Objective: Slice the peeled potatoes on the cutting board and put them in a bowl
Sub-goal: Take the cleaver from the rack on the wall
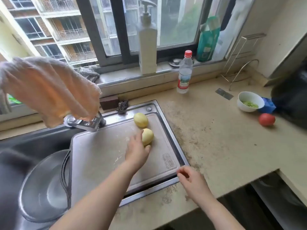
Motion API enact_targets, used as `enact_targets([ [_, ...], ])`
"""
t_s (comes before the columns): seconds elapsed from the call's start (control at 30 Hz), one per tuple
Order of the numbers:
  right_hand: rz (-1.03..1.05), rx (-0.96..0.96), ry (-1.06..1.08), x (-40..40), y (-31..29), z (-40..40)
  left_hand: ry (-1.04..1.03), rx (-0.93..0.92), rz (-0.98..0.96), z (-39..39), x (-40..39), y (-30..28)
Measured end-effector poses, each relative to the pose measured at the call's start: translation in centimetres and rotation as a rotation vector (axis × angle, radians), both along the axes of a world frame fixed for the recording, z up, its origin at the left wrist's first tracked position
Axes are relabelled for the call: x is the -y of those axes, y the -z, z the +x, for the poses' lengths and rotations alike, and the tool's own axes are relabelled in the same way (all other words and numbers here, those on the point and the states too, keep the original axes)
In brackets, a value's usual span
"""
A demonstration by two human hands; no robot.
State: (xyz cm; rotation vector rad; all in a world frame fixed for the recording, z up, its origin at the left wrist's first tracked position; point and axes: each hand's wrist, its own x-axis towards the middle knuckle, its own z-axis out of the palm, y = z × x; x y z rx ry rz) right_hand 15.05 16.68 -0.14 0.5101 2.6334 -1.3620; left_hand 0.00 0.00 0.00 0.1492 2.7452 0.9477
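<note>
My left hand (pixel 137 151) is out over the cutting board (pixel 103 156), fingers straight and loosely spread, their tips laid against the near potato (pixel 148 136). The thumb sits just under it on the near side, touching the lower end. I would not call it a grasp yet: the fingers rest on it and nothing is curled round it. The far potato (pixel 140 119) lies just beyond my fingertips, near the back corner of the board, close to the first one but I cannot tell whether the two touch.

My right hand (pixel 191 180) hangs off the near right corner of the board, over the counter (pixel 224 146). Its fingers are loosely curled, with the thumb and forefinger drawn close; I see nothing between them, though the blur makes that uncertain.

Both potatoes are peeled, so I expect them to be wet and slick, firm all through, and heavy enough to stay put but round enough to roll. I would take the near one across its middle, fingertips on the far flank and thumb on the near flank, and lay it on its longest side before any cut. Pressing down from on top alone would probably let it squirt sideways.

I see no knife anywhere near either hand. A white bowl (pixel 250 101) stands well off beyond my right hand, with green bits already in it, and a tomato (pixel 267 119) lies near it. A steel basin (pixel 44 185) sits in the sink to the left of my left forearm.
</note>
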Motion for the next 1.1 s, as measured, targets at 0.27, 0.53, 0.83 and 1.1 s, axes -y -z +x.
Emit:
enact_targets([
  [0.27,0.086,0.032,-0.116,-1.2,-1.4,-6.8,0.148,0.029,-0.240,-4.5,-2.1,1.7],
  [0.53,0.200,0.021,-0.357,2.4,-0.9,-21.1,-0.322,0.049,-0.205,-1.8,8.4,2.4],
  [0.83,0.428,-0.057,-0.503,6.3,2.3,-25.1,-0.318,0.068,-0.205,-0.3,9.4,3.2],
  [1.1,0.406,-0.152,-0.482,5.3,3.8,-16.9,-0.248,0.041,-0.283,-1.8,6.7,3.1],
])
